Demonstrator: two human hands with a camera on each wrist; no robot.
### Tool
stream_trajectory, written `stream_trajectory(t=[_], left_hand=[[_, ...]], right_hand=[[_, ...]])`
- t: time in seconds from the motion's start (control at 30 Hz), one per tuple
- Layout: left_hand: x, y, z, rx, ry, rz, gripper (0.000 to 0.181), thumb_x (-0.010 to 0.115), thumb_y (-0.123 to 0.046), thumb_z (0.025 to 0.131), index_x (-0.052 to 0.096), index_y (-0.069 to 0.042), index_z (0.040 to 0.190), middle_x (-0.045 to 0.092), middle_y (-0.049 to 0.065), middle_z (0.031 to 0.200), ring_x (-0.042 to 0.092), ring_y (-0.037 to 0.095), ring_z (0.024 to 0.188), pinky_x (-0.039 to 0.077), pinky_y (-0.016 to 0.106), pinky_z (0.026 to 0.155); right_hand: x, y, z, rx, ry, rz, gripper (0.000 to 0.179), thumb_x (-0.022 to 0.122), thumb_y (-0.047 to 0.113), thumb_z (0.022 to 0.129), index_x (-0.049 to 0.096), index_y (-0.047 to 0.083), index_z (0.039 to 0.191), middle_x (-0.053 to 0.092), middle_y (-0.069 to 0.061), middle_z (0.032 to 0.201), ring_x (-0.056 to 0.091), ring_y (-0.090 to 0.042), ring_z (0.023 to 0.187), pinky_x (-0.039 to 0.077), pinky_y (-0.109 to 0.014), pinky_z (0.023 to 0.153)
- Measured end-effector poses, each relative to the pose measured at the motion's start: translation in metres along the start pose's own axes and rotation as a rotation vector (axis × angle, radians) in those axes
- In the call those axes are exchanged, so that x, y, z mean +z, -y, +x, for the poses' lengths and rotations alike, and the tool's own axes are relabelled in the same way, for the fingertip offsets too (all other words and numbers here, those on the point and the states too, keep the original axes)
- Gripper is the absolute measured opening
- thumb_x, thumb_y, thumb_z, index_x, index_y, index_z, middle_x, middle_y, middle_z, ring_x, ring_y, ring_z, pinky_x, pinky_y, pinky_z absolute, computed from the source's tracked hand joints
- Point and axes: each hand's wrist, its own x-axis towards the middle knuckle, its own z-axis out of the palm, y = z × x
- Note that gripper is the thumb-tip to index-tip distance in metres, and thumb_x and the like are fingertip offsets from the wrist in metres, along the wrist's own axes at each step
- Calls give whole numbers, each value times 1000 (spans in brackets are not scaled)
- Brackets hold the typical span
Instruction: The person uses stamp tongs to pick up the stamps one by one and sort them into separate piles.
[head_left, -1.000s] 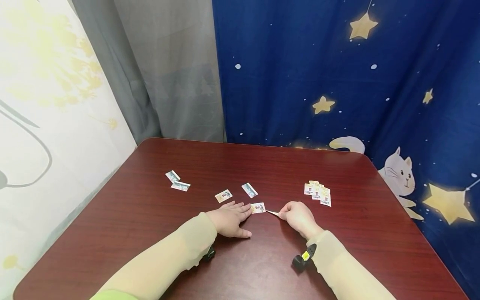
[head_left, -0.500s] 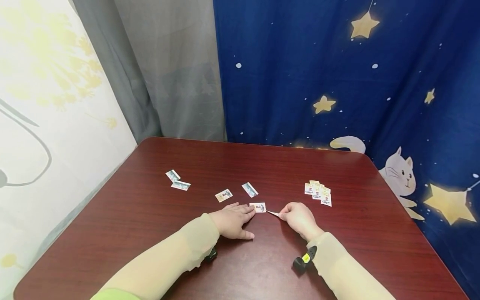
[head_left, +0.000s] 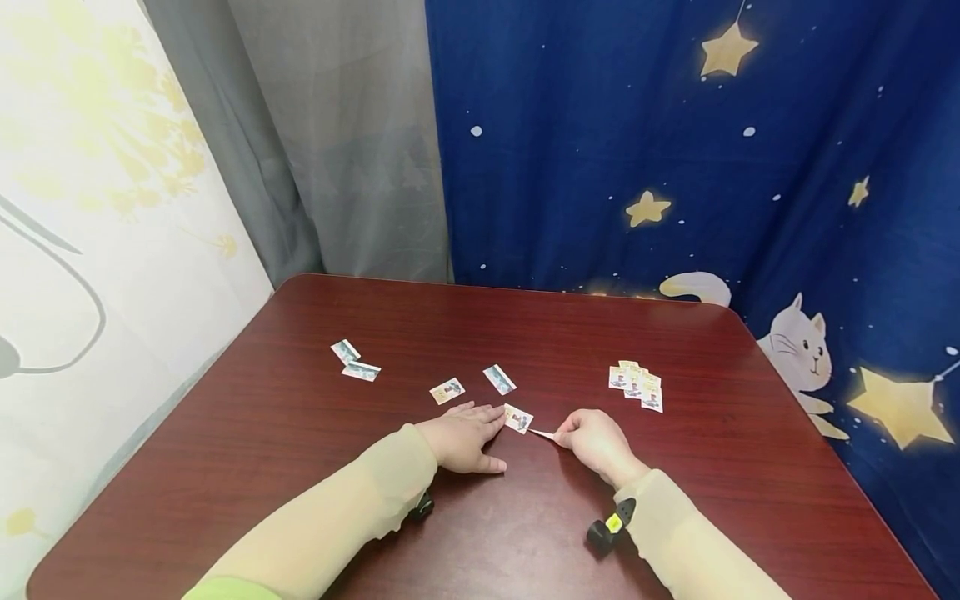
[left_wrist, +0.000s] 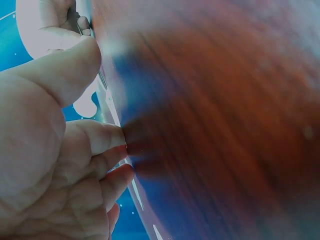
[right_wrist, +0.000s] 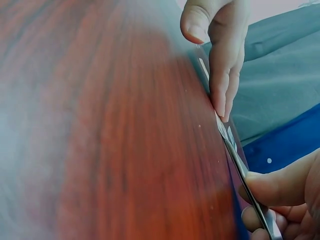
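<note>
In the head view, my left hand (head_left: 467, 437) lies palm down with its fingers stretched out, fingertips right at the left edge of a small picture card (head_left: 519, 419). My right hand (head_left: 597, 442) pinches a pair of thin metal tweezers (right_wrist: 252, 197) between thumb and fingers. The tweezers' pointed end is at the card's lower right corner. In the left wrist view the outstretched left fingers (left_wrist: 115, 182) reach down to the tabletop. The right wrist view shows the tweezers low along the table, pointing toward the left fingertips.
Beyond the left hand lie another picture card (head_left: 447, 391) and a blue-grey card (head_left: 499, 380). Two overlapping blue-grey cards (head_left: 362, 372) lie farther left. An overlapping group of several picture cards (head_left: 635, 385) is on the right. Curtains hang behind the reddish-brown table (head_left: 555, 333).
The card at the left fingertips has turned clockwise, its right end nearer to me. The right hand and tweezers have shifted slightly toward me. The left hand moved slightly right, then back.
</note>
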Motion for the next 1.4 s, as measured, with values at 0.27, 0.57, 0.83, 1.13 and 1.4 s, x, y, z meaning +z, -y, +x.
stream_trajectory(t=[0.27, 0.57, 0.83, 1.13, 1.4], left_hand=[[1, 2, 1, 4, -4, -3, 76, 54, -57, 92, 37, -10, 149, 28, 3, 157, 27, 21, 143, 16, 40, 116], [3, 4, 2, 3, 5, -9, 77, 53, -58, 91, 35, -11, 150, 27, 2, 157, 25, 21, 143, 15, 40, 117], [4, 6, 4, 14, 0, -17, 77, 53, -57, 92, 35, -10, 150, 26, 3, 157, 26, 22, 143, 16, 41, 117], [0, 1, 0, 29, -12, -19, 76, 55, -55, 92, 34, -11, 151, 26, 7, 157, 25, 21, 143, 15, 42, 117], [0, -4, 0, 53, 11, 2, 72, 55, -55, 92, 36, -16, 150, 27, 6, 157, 23, 22, 144, 14, 44, 117]], right_hand=[[-3, -2, 4, -16, 17, -26, 10, 75, 15, 77, 70, 15, 68, 61, 6, 67, 50, -13, 66, 41, -31, 63], [-7, -6, 21, 19, 43, 49, 9, 73, 13, 78, 70, 11, 70, 58, 2, 67, 49, -17, 67, 38, -30, 60], [-7, -3, 25, 34, 45, 54, 7, 72, 10, 76, 70, 9, 70, 59, 1, 69, 50, -17, 68, 39, -30, 61], [-5, -2, 22, 44, 30, 34, 10, 73, 13, 79, 70, 11, 70, 62, 2, 71, 53, -16, 70, 41, -31, 65], [-4, -3, 21, 50, 28, 27, 9, 72, 14, 80, 70, 11, 71, 62, 2, 72, 53, -16, 70, 41, -31, 65]])
